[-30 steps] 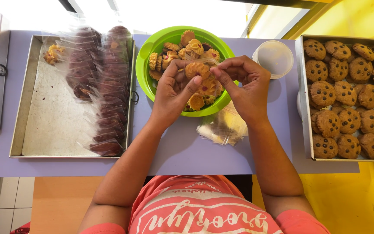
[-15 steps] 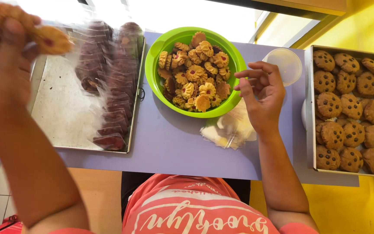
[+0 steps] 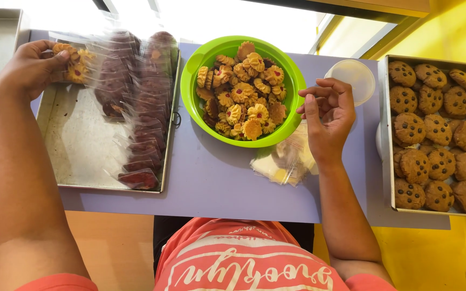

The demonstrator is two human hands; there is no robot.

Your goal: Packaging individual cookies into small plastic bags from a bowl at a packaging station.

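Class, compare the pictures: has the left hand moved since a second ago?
Yes. The left hand left the green bowl and now holds a packet of cookies over the steel tray.

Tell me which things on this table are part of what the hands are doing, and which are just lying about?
In use:
left hand setting a clear bag of flower cookies in the steel tray
green bowl
right hand
pile of empty bags

Lying about:
chocolate-chip cookie tray
round plastic lid
dark packed cookies

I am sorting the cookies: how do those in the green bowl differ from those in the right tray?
Bowl cookies are pale yellow, flower-shaped, some with red centres; tray cookies are brown, round, with dark chips. Bowl cookies lie heaped; tray cookies lie flat in rows. Neither hand touches either batch.
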